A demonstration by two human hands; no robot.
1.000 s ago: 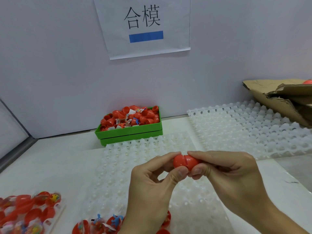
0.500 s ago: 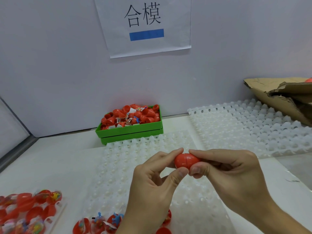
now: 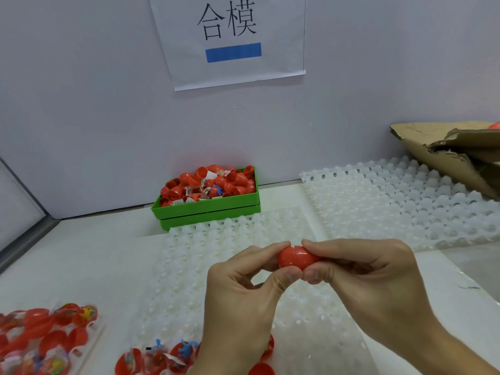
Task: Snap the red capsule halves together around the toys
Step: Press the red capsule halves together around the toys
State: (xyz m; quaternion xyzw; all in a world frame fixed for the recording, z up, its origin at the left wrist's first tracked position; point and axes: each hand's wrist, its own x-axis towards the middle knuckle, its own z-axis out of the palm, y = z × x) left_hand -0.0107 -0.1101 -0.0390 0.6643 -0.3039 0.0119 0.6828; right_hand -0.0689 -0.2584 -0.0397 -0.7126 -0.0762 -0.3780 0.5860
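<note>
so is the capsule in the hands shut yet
Nearly: the red capsule halves meet, pinched by left hand and right hand, but a seam notch shows on top.

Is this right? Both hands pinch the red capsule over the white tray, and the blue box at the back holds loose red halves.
Not quite: the box at the back is green, not blue, as the head view shows. The rest stands: the left hand and right hand both pinch the red capsule over the white tray, and the box holds loose red halves.
</note>
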